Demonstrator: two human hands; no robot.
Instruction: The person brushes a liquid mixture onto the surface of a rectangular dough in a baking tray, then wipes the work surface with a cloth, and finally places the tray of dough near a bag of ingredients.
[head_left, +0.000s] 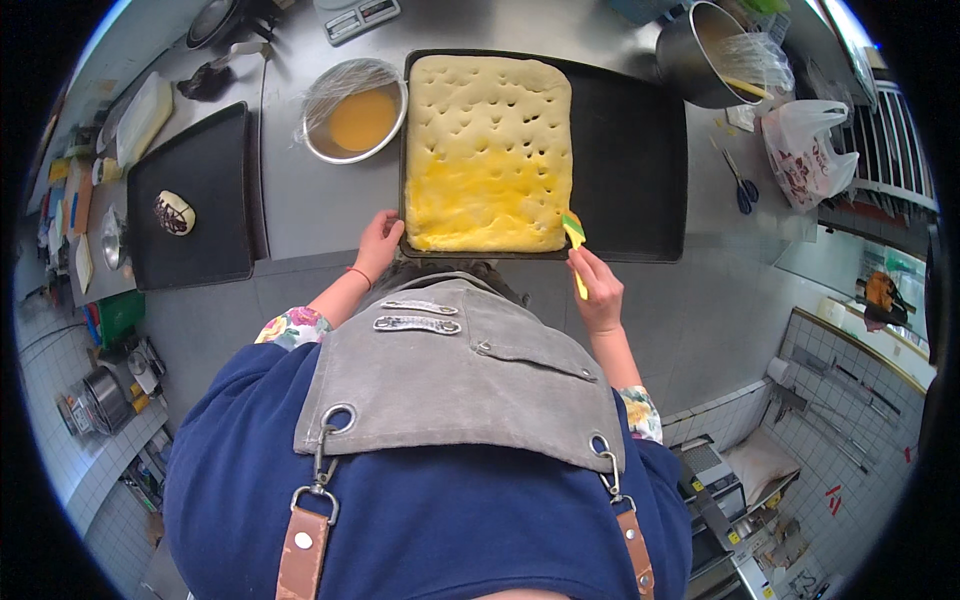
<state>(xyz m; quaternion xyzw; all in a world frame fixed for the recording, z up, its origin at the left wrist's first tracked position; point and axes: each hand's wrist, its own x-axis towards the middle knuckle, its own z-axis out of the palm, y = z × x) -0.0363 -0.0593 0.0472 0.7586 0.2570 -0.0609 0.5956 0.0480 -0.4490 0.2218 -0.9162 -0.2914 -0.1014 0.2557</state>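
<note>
A rectangular slab of dimpled dough (488, 120) fills the left part of a large black tray (630, 150), with yellow glaze over its lower half. My left hand (376, 242) grips the tray's near left corner. My right hand (595, 290) holds a yellow brush with a green part (574, 232) at the dough's near right corner. Left of the tray stands a metal bowl (319, 139) of orange-yellow liquid (362, 121), partly covered with plastic film.
A second black tray (205, 250) holds a small decorated dough piece (174, 212) at the left. A scale (355, 15) sits at the back. At the right are a metal pot (685, 60), scissors (745, 190) and a white plastic bag (805, 155).
</note>
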